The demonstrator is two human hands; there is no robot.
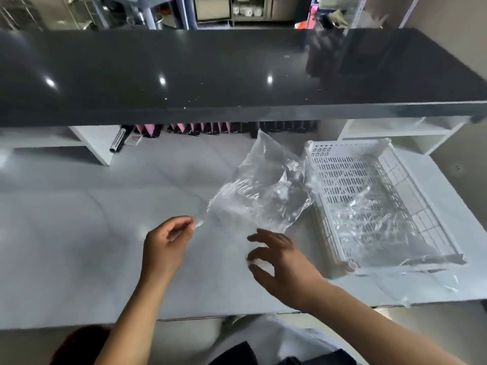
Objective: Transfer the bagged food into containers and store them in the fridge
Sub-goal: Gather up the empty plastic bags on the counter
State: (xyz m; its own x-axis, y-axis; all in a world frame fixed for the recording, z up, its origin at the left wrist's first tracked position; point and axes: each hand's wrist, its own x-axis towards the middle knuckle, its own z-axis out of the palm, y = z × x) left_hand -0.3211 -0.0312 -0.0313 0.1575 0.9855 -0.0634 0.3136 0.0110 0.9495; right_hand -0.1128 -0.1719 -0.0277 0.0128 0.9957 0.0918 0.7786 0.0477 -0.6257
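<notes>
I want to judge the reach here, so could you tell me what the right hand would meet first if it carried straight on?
Probably the clear plastic bag: the right hand, open, points up-left toward its near edge. Depth is unclear.

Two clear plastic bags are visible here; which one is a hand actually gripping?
The clear bag on the counter, left of the white basket: the left hand pinches its corner. The other bag lies untouched inside the basket.

A pale grey counter (105,233) carries a clear plastic bag (263,191) near its middle, part of it lifted off the surface, and a white perforated tray (350,151) just to its right with more clear plastic (382,233) inside. At the back, under a dark shelf (210,69), lie a marker pen (117,142) and a row of small dark and pink items (210,127)
</notes>
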